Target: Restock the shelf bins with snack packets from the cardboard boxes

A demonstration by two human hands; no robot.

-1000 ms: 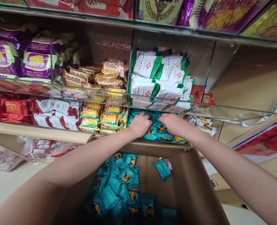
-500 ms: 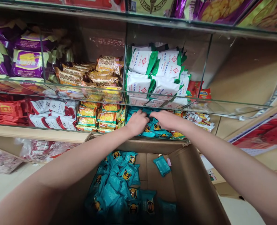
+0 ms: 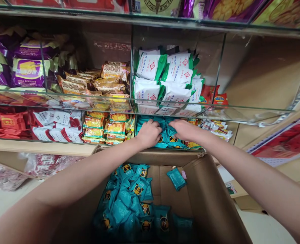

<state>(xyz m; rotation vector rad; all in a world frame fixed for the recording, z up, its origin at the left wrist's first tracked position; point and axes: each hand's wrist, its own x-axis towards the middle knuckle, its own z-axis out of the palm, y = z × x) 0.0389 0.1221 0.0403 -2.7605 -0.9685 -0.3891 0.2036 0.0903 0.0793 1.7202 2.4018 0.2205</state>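
The bare left hand (image 3: pixel 150 133) is curled palm-down, fingers bent together over small teal plastic packets (image 3: pixel 175 144) in the bottom glass-divided compartment; its fingertips are hidden, so whether it grips one cannot be told. The bare right hand (image 3: pixel 184 129), just beside it, also has its fingers bent down among those packets, and its hold is likewise unclear. Below the forearms stands an open brown cardboard box (image 3: pixel 207 196), with a loose heap of matching teal packets (image 3: pixel 121 206) on its left side and a lone teal packet (image 3: pixel 176 179) lying apart toward the right. The neighbouring compartment on the left holds stacked yellow-and-green packets (image 3: pixel 115 128); white-and-green plastic packets (image 3: pixel 147 90) fill the one above the hands.
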